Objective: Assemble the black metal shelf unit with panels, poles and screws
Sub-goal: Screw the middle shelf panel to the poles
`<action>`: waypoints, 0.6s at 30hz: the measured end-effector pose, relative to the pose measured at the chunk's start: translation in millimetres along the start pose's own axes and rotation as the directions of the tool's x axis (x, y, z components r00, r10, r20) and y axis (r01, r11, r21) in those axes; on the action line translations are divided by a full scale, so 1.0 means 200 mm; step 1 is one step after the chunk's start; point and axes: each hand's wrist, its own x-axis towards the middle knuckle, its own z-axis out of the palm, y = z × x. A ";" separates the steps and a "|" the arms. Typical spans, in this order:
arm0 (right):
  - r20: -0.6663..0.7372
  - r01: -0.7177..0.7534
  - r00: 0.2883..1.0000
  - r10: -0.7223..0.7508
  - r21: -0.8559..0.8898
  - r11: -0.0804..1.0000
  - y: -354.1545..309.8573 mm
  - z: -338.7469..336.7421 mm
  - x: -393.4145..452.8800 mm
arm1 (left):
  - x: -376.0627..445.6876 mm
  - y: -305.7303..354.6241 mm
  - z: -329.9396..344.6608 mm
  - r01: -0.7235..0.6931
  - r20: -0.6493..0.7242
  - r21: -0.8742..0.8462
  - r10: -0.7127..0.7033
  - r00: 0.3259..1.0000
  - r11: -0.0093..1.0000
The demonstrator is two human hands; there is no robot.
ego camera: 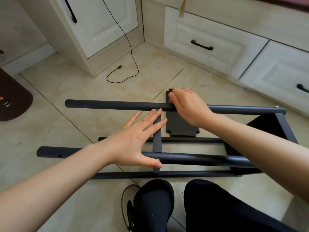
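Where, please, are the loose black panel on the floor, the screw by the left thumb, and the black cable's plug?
Loose black panel [181,126], head view: on its bare middle, below the right hand.
Screw [157,159], head view: on its silver head, atop the near pole.
Cable plug [119,66], head view: on the connector end, lying on the tiles.

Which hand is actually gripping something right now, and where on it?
The right hand curls round the upper pole near its middle. The left hand lies flat with straight fingers on the panel edge, gripping nothing.
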 end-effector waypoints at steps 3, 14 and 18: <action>-0.138 0.034 0.990 -0.018 0.117 0.993 -0.03 -0.06 -0.08 | -0.01 0.00 0.01 -0.007 -0.007 -0.014 0.006 1.000 1.000; 0.690 -0.732 0.661 0.297 0.503 0.460 -0.01 -0.05 -0.27 | -0.02 0.00 0.03 -0.019 -0.042 -0.061 0.016 0.999 0.998; 0.786 -0.771 0.600 0.152 0.516 0.372 -0.01 0.01 -0.25 | -0.01 0.01 0.02 -0.024 -0.053 -0.082 0.020 0.998 0.996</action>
